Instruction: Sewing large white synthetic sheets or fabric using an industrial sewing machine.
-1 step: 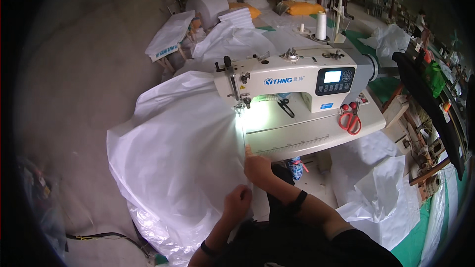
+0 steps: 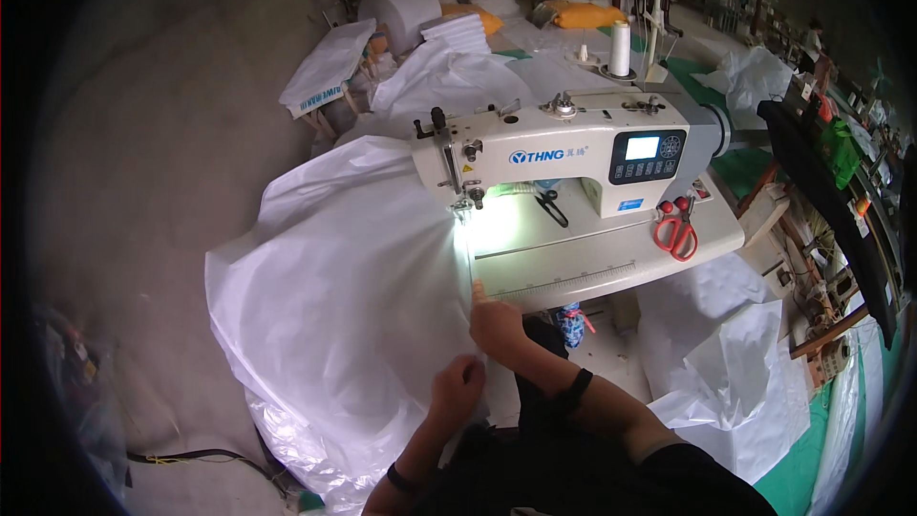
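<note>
Two bare hands at the edge of a white sheet beside a sewing machine

A person's right hand [image 2: 497,323] reaches up to the left end of the front edge of a pale counter [image 2: 583,277]. Its index finger points forward along the right edge of a large white sheet [image 2: 334,258], towards the lit needle area; the other fingers curl under. The right forearm slants in from the lower right, elbow bent, with a black band [image 2: 579,382] near the wrist. The picture does not reveal whether this grip pinches the sheet or just rests on it.

The left hand [image 2: 458,387] sits lower and slightly left, over the sheet near that same edge, in a loose curl with the wrist bent. The fingertips are hidden, so I can't make out whether its grip has hold of the material.

The sheet runs from under the needle, covers the counter's left end and spreads in broad folds well beyond it, sagging at the lower left. The white sewing machine [image 2: 554,148] stands along the counter's back. Red-handled scissors [image 2: 676,237] lie towards the counter's right end; small black snips [image 2: 551,210] lie beneath the machine's arm.
</note>
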